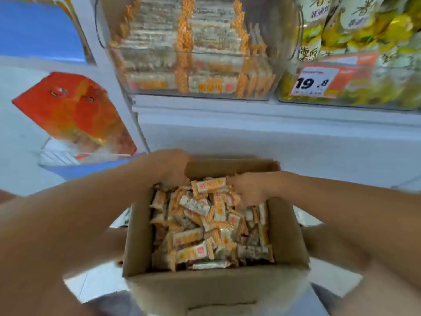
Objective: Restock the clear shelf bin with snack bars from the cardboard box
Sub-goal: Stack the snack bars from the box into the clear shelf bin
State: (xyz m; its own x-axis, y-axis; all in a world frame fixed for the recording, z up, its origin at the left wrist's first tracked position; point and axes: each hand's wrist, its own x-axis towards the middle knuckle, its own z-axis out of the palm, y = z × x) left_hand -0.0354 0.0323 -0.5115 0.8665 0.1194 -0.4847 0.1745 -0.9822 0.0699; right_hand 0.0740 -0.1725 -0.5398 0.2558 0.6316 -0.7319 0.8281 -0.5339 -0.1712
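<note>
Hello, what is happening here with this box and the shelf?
A person is restocking. Both hands are in an open cardboard box full of loose snack bars. The left hand is at the far left corner of the box; the right hand grips a few bars at the far side. The clear shelf bin above already holds neat rows of the same bars.
</note>
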